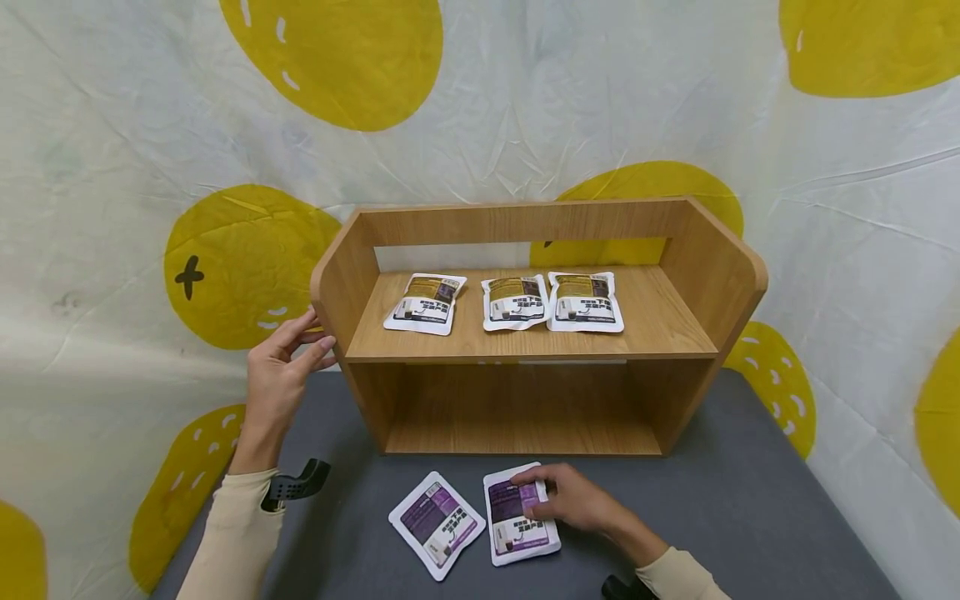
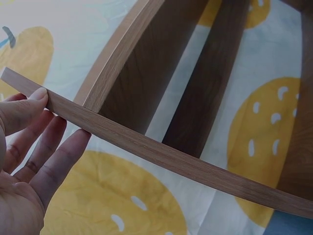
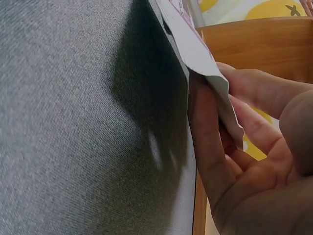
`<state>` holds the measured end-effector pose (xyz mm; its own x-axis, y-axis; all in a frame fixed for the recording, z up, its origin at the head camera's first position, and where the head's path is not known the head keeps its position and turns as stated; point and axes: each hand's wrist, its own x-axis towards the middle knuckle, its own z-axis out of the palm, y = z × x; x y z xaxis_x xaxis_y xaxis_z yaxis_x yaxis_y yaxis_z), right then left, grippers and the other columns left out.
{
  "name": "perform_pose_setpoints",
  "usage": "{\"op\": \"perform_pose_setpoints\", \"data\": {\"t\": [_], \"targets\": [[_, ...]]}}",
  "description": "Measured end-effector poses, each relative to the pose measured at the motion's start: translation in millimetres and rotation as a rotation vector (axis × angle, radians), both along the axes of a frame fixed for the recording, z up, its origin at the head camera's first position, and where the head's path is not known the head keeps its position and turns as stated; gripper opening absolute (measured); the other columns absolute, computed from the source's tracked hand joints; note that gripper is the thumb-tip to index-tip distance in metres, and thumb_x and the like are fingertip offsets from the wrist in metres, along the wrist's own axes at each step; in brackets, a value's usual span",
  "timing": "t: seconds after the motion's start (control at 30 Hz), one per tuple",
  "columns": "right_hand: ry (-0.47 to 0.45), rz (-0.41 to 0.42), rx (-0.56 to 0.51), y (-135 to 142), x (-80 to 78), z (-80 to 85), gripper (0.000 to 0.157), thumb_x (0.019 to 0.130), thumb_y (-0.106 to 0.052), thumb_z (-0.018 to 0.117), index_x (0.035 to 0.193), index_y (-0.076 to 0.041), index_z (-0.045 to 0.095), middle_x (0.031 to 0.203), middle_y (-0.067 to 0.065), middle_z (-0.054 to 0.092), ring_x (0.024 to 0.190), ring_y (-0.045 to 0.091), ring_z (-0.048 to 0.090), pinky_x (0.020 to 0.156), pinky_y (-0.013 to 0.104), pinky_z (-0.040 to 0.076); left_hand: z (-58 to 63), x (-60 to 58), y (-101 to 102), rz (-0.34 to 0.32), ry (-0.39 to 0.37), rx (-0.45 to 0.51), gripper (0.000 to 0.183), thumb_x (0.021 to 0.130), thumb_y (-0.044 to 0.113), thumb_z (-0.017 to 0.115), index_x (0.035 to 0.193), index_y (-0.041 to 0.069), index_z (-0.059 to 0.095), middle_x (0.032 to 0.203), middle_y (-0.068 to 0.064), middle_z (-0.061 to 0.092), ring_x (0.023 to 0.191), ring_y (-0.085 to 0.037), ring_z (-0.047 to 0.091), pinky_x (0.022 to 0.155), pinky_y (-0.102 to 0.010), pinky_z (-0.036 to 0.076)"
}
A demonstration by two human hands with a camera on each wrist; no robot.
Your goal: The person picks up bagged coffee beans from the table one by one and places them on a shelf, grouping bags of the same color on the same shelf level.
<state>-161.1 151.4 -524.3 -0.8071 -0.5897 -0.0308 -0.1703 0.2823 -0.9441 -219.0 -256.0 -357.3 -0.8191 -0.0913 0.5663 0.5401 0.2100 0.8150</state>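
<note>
My left hand (image 1: 279,367) holds the left side panel of a two-level wooden shelf (image 1: 525,346). Seen from the left wrist, the thumb (image 2: 38,95) lies on the panel's edge and the other fingers reach along its outer side. Low in the head view, my right hand (image 1: 581,504) pinches a white and purple pouch (image 1: 516,533) by its right side. In the right wrist view, fingers lie on both faces of this pouch (image 3: 198,54), which stands tilted over the grey cloth. A second purple pouch (image 1: 437,525) lies flat just to its left.
Three white and brown pouches lie on the upper board: one at the left (image 1: 426,304), two side by side, middle (image 1: 515,302) and right (image 1: 585,302). The lower level (image 1: 525,408) is open at the front. A grey-covered table (image 1: 750,500) carries the shelf; a patterned curtain (image 1: 525,108) hangs behind.
</note>
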Motion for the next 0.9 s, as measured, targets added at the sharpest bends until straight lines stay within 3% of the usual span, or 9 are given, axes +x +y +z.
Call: {"op": "perform_pose_setpoints", "data": {"t": [0.37, 0.6, 0.9], "targets": [[-0.085, 0.024, -0.059, 6.8, -3.4, 6.5, 0.052, 0.085, 0.006, 0.072, 0.135, 0.009, 0.059, 0.117, 0.025, 0.064, 0.087, 0.013, 0.064, 0.071, 0.020, 0.057, -0.7, 0.7, -0.4, 0.013, 0.001, -0.010, 0.050, 0.092, -0.004, 0.070, 0.139, 0.011, 0.064, 0.119, -0.006, 0.065, 0.100, -0.015, 0.070, 0.073, -0.030, 0.063], [-0.044, -0.029, -0.024, 7.3, -7.8, 14.0, 0.048, 0.090, -0.005, 0.074, 0.136, 0.001, 0.062, 0.130, 0.025, 0.060, 0.101, 0.026, 0.061, 0.078, 0.021, 0.054, -1.0, 1.0, -0.3, 0.015, -0.003, -0.013, 0.050, 0.092, -0.003, 0.070, 0.139, 0.011, 0.064, 0.119, -0.006, 0.065, 0.101, -0.015, 0.070, 0.073, -0.030, 0.063], [-0.121, -0.083, -0.047, 5.2, -16.2, 20.7, 0.047, 0.094, -0.012, 0.073, 0.138, -0.002, 0.060, 0.129, 0.021, 0.062, 0.102, 0.024, 0.062, 0.080, 0.025, 0.057, 0.1, 0.1, 0.0, 0.012, 0.007, -0.015, 0.050, 0.092, -0.004, 0.070, 0.139, 0.011, 0.064, 0.120, -0.007, 0.065, 0.101, -0.015, 0.070, 0.074, -0.030, 0.063]]}}
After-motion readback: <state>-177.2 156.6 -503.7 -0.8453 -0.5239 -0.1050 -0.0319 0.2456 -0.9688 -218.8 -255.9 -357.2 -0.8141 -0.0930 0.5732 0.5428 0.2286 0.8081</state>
